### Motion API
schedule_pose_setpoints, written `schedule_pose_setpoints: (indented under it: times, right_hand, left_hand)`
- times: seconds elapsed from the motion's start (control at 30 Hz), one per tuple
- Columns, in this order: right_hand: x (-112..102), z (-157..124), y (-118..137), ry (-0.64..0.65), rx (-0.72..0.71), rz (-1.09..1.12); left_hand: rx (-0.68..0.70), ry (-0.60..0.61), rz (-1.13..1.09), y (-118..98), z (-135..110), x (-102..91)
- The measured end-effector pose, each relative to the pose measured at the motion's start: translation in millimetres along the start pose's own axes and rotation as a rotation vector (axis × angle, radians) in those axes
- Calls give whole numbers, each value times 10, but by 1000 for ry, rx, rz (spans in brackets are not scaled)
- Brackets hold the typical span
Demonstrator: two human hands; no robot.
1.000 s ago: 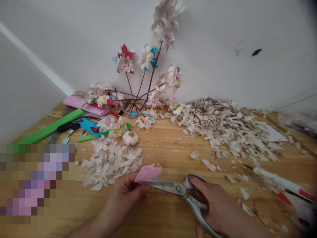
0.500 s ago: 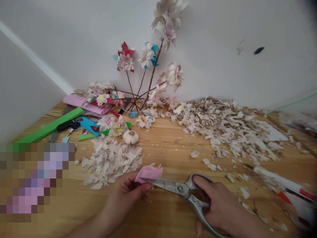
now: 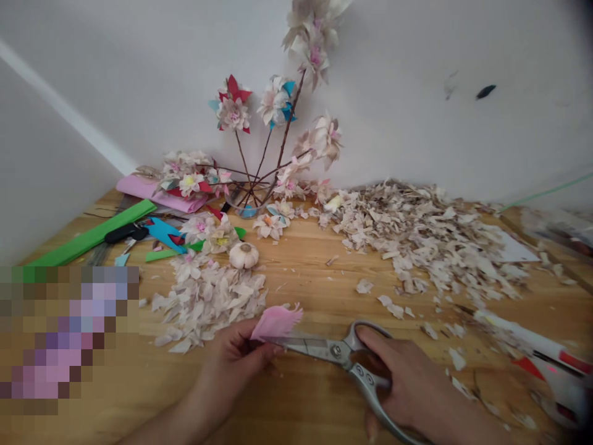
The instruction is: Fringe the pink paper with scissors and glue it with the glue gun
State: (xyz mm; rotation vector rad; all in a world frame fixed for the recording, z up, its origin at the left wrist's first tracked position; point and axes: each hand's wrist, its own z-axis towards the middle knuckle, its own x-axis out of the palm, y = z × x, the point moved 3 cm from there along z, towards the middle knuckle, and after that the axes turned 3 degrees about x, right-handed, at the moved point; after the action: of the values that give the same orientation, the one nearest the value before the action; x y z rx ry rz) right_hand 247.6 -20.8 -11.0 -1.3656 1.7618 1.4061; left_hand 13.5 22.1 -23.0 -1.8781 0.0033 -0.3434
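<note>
In the head view, the only one here, the left hand (image 3: 234, 358) is pinching a pink piece (image 3: 277, 324) between thumb and fingers, while the right hand (image 3: 405, 377) is gripping the handles (image 3: 380, 411) of the metal scissors (image 3: 337, 351). The hands are standing apart, with the scissors bridging them, and the pink piece is sitting above the counter (image 3: 310, 287), in front of the smaller pile of pale flakes (image 3: 213, 303). The blades (image 3: 308, 346) are lying along its lower side, their tips close to the left thumb; how far they are parting is hard to tell. The free right end is showing a ragged fringe (image 3: 296, 313), so the step seems to be snipping, and doing it well is probably calling for short, controlled strokes. The thin, soft-looking material is likely to be bending away from the steel, so the left hand does best when it is holding the piece taut and flat. Because the tips are pointing toward that thumb, keeping the fingertips behind the cutting line is mattering most. Working clear of the flakes and the garlic bulb (image 3: 244, 254) is also helping, since loose bits could be catching between the blades.
</note>
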Motion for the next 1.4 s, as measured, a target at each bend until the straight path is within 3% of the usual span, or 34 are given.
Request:
schedule_pose_setpoints:
  times: [0.6, 0.93, 1.4]
  right_hand:
    - [-11, -6, -22, 15, 49, 10]
    - [-24, 20, 23, 20, -3, 0]
    - [22, 8, 13, 32, 55, -6]
  left_hand:
    - [-62, 38, 5, -107, 7, 46]
    - [-84, -17, -2, -140, 11, 40]
    - [-58, 17, -9, -68, 16, 23]
